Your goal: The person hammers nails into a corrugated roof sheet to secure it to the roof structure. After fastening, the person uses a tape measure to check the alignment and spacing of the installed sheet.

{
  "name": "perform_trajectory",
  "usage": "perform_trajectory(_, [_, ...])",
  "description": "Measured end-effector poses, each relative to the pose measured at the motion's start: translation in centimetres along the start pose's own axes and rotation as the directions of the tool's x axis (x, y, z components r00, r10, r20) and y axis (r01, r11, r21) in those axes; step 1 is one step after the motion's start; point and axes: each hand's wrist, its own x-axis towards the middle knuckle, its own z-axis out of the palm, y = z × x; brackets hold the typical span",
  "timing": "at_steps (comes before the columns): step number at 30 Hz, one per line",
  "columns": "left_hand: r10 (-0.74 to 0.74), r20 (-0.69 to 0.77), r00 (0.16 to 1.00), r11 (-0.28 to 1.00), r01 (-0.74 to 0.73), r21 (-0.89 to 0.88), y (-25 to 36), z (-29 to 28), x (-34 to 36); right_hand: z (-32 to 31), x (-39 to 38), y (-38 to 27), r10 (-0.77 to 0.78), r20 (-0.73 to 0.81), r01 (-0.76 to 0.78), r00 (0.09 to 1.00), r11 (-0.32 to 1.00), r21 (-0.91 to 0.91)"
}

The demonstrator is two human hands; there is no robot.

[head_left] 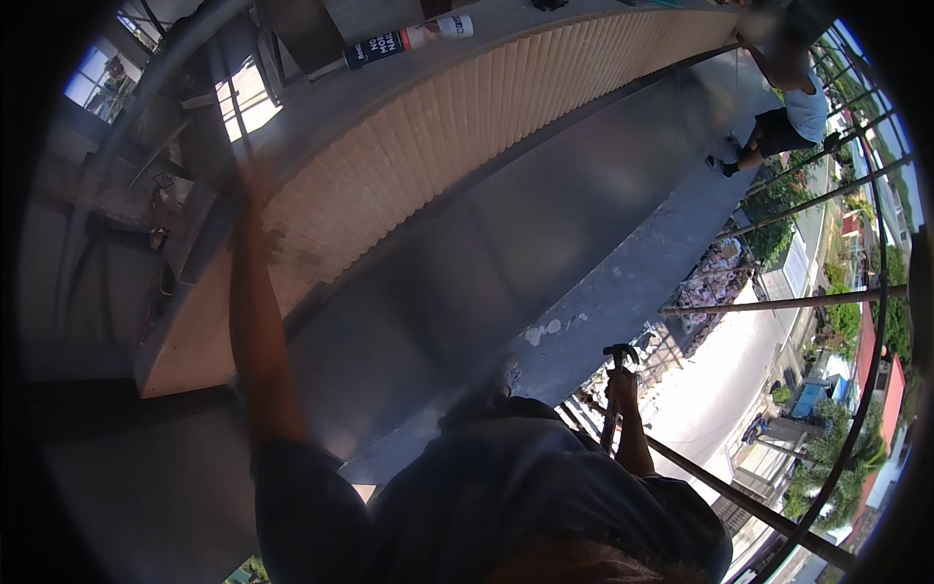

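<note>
At the right, my right hand (623,385) grips a claw hammer (620,352) with its dark head up and its handle hanging down past my wrist. My left arm reaches forward on the left. My left hand (253,180) is at the upper edge of a beige fluted panel (409,156), and motion blur hides its fingers. Along the top of that panel, beyond my left hand, lies a tube-shaped cartridge (413,39) with a dark and white label.
A smooth grey ledge (467,263) runs below the panel. Another person (793,117) stands at its far right end. Metal poles (778,302) cross the right side, with rubble (715,282), a road and roofs far below. A curved pipe (146,107) rises at left.
</note>
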Motion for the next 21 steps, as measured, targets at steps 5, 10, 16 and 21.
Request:
perform_trajectory(5, [-0.019,-0.016,1.000,0.998,0.018,-0.062,0.3,-2.5,0.0,2.2,5.7,3.4,-0.407,0.115,0.413,0.906,0.910,-0.039])
perform_trajectory(10, [-0.134,0.026,0.991,0.900,0.132,-0.414,6.5,-5.9,-0.2,2.1,1.3,9.2,-0.052,0.314,0.185,0.948,0.892,-0.412])
perform_trajectory(16, [0.023,-0.055,0.998,0.940,-0.040,-0.340,6.6,-6.5,0.2,6.0,-8.8,6.2,0.173,0.345,0.037,0.923,0.850,-0.525])
perform_trajectory(21, [-0.027,-0.135,0.990,0.887,-0.039,-0.460,7.7,-7.3,0.1,8.8,-14.7,4.2,0.132,0.336,0.071,0.932,0.846,-0.529])
